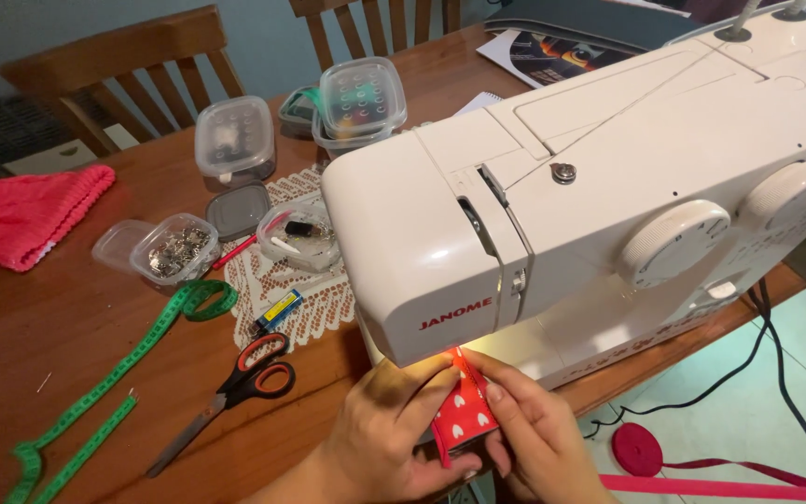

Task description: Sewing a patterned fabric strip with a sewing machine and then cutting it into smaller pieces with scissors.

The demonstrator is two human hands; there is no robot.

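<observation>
A white sewing machine [608,177] stands on the brown wooden table [67,308]. Under its head, both hands pinch a small red fabric piece with white hearts [464,415]. My left hand [394,434] holds the fabric's left side, fingers pressed up near the machine's lit needle area. My right hand [538,434] grips its right edge with thumb and fingers. The needle itself is hidden behind the machine's head.
Red-handled scissors [235,387] and a green tape measure [104,383] lie to the left. Several clear plastic containers [235,140] sit on a lace doily [296,280]. A pink knitted cloth [20,215], wooden chairs [123,65], a red ribbon spool [636,448] and black cable [776,364] are around.
</observation>
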